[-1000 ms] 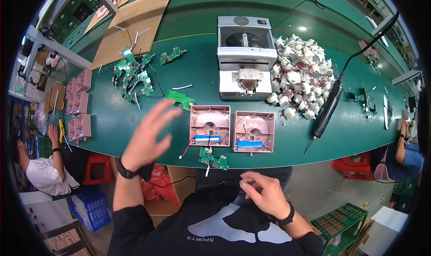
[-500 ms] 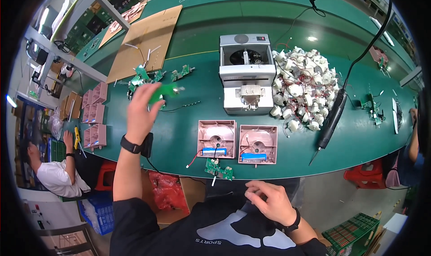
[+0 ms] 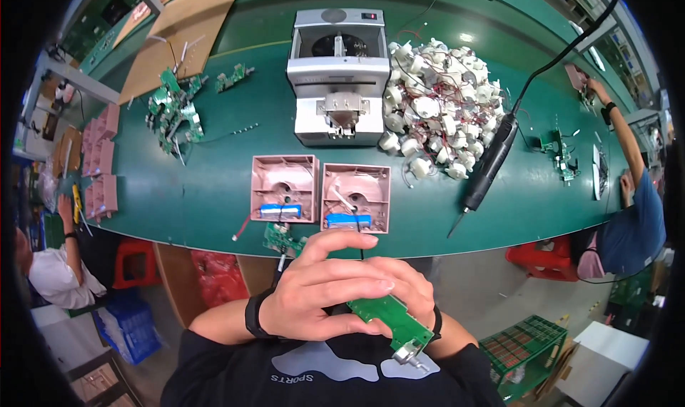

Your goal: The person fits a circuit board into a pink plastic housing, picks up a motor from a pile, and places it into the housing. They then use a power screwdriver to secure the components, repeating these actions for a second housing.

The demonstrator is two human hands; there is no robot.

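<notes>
A green circuit board (image 3: 394,320) with a metal knob shaft on its lower end is gripped by my left hand (image 3: 310,296), close to my chest. Its thumb lies along the board's edge and its fingers reach across the top. Right behind these fingers is my right hand (image 3: 414,286), back of the hand up; its fingertips are mostly hidden, so its hold on the board cannot be made out. Just beyond my hands are two pink plastic housings, a left one (image 3: 262,187) and a right one (image 3: 382,193), each with a blue battery. Another circuit board (image 3: 280,237) lies at the left housing's near edge.
A grey-white machine (image 3: 310,125) stands behind the housings, beside a heap of white motors with wires (image 3: 446,107). A black electric screwdriver (image 3: 492,164) hangs on a cable at the right. Circuit boards (image 3: 171,111) are piled at the left. Co-workers sit at both sides.
My left hand has come from the board pile back to my chest with a circuit board and met my right hand. The view has shifted. A co-worker's arm now reaches in at far right.
</notes>
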